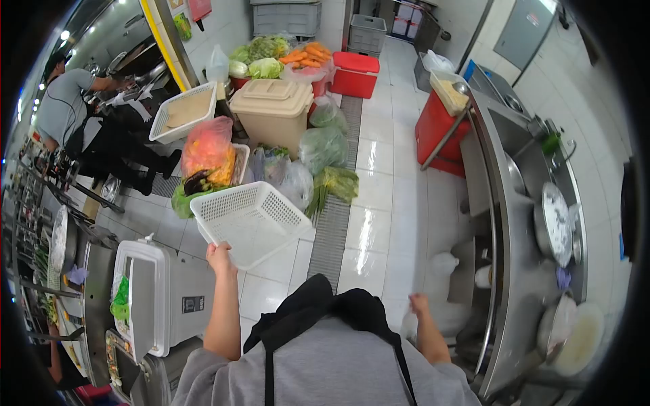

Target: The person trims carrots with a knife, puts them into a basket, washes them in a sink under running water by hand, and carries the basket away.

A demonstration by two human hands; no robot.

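Note:
My left hand is closed on the near-left rim of a white perforated plastic basket. The basket hangs out in front of me, its bare inside facing up. Past its far edge lie leafy greens, a clear plastic bag and a red-tinted bag of produce. Down at my right side, my right hand has its fingers curled in. A pale, translucent thing hangs just below it; I cannot tell what it is.
A beige lidded bin, carrots and a red cooler stand ahead. At right runs a steel sink counter with bowls. A white lidded bin is at left. Another person works at the stove. A floor grate crosses the tiles.

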